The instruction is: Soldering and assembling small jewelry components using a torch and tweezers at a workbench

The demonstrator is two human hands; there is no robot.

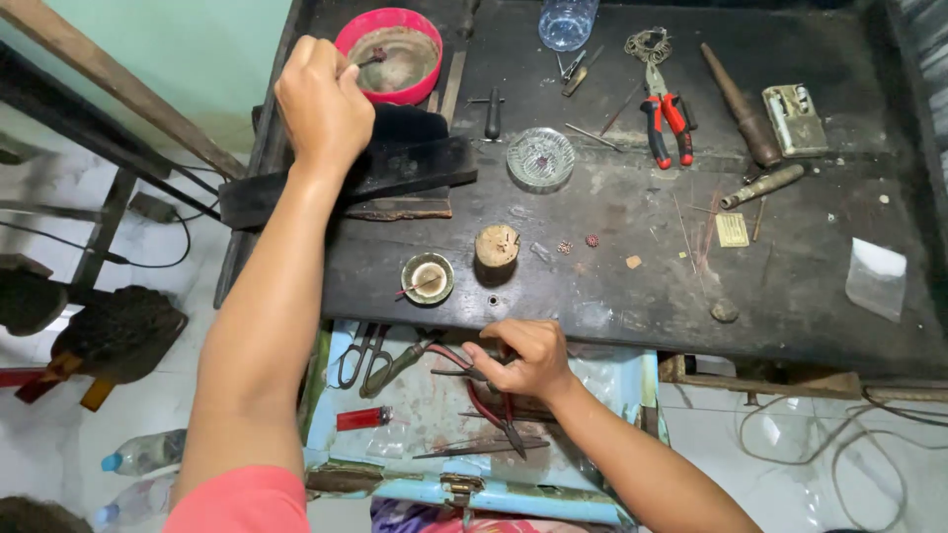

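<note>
- The left hand (pixel 323 102) was closed around a thin tool (pixel 367 62), whose small dark tip sat inside the red bowl (pixel 348 35) at the far left of the dark bench (pixel 790 286); the fingers were pinched tight on the handle.
- The right hand (pixel 523 357) lay over the open drawer (pixel 617 380) below the bench edge, fingers curled onto the red-handled pliers (pixel 494 400); whether the grip was fully closed I could not tell.
- Scissors (pixel 357 355) and a red lighter (pixel 362 418) lay just beside in the drawer.
- On the bench sat a small tin (pixel 428 278), a wood stub (pixel 497 245) and a glass dish (pixel 540 158).
- Judging from this, the tip should stay low and steady in the bowl; the pliers should be lifted clear of the other tools, not dragged.
</note>
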